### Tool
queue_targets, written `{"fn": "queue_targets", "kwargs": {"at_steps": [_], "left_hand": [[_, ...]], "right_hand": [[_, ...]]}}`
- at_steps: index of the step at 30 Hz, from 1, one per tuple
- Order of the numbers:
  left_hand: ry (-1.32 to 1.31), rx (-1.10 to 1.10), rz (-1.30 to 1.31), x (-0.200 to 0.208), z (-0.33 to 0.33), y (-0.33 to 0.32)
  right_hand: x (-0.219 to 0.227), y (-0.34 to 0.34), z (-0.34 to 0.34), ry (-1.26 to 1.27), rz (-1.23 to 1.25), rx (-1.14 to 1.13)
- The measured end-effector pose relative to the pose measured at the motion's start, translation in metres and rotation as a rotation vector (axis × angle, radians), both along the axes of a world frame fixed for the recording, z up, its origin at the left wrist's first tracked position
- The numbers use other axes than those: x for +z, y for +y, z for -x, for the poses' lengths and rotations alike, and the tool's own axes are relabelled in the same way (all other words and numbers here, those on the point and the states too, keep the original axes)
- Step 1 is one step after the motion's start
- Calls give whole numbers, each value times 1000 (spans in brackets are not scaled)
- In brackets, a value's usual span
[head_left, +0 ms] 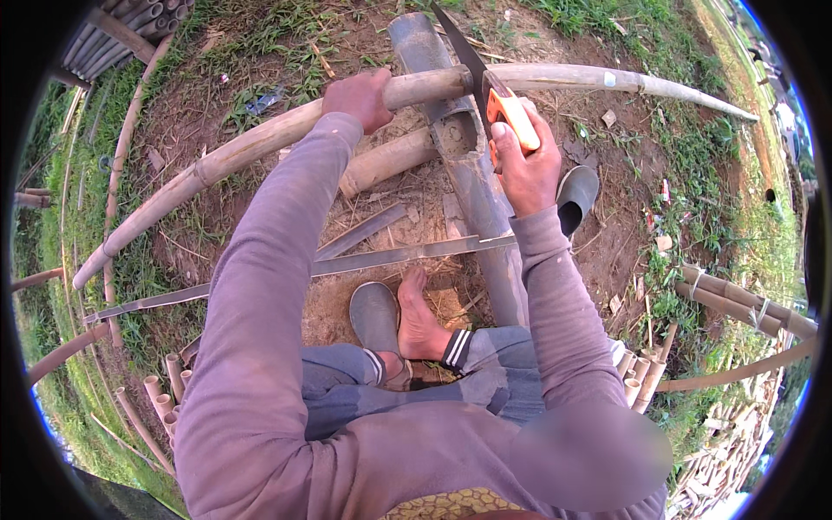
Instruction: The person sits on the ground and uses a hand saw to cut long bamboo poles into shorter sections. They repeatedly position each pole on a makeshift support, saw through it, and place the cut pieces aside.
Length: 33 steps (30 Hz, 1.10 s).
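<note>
My left hand (360, 97) is closed around a long pale bamboo pole (217, 165), holding it down just left of the saw. The pole lies crosswise over a thick grey-green bamboo log (490, 208) with an opening cut in its upper side. In my right hand (530, 166) is the orange handle of a handsaw (510, 113). Its dark blade stands against the pole where it crosses the log, tip pointing up and away. How deep the blade sits in the pole I cannot tell.
A short bamboo piece (390, 163) leans against the log. Near my feet lie a long split strip (399, 256) and a loose grey clog (578, 195); my right foot is bare. Cut bamboo tubes (640, 373) stand on both sides. Tied poles (745, 299) lie at right.
</note>
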State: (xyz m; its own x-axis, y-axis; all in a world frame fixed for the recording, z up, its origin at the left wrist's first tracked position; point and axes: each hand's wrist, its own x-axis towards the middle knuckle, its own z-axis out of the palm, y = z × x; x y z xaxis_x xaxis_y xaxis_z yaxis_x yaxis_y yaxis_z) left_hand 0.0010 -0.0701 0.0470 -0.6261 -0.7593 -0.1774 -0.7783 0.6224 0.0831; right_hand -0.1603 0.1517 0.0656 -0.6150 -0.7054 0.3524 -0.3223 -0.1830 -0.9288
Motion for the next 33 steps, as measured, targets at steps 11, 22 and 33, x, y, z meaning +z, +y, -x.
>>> {"fn": "queue_targets", "kwargs": {"at_steps": [11,22,33], "left_hand": [[-11,13,-26,6,21,6],[146,-39,98,-20,23,6],[93,-8,79,-17,13,4]], "right_hand": [[-2,65,-9,-145,-258,-172],[-1,8,24,49,-235,-180],[21,224,-61,3,-271,-245]]}}
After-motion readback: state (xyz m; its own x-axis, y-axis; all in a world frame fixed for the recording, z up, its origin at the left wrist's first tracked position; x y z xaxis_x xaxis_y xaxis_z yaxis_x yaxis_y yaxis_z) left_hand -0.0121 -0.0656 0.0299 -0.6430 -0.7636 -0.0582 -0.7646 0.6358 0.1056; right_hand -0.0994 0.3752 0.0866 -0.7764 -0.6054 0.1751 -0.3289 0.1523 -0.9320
